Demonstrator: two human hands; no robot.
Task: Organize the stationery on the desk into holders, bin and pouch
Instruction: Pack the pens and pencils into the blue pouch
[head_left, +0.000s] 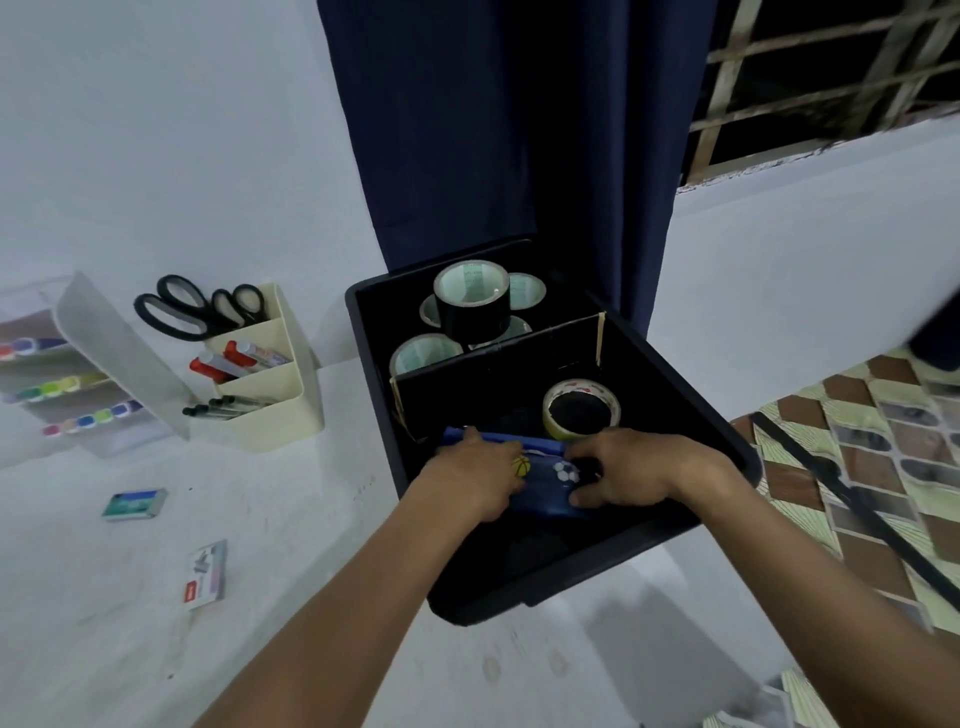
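Both hands, left hand (475, 475) and right hand (636, 473), grip a blue pouch (545, 480) inside the black bin's (675, 364) front compartment, where it could snag the nearby tape roll (582, 408).

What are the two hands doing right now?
Left hand: closed on the blue pouch, inside the black bin.
Right hand: also gripping the blue pouch.

Bin (691, 364): black matt plastic, with a raw-edged cardboard divider (498, 364). Tape rolls (471, 301) beyond the grip: glossy black film on paper cores. Pouch (545, 478) in both hands: blue cloth, printed; counter (260, 519): white, matt, lightly scuffed.
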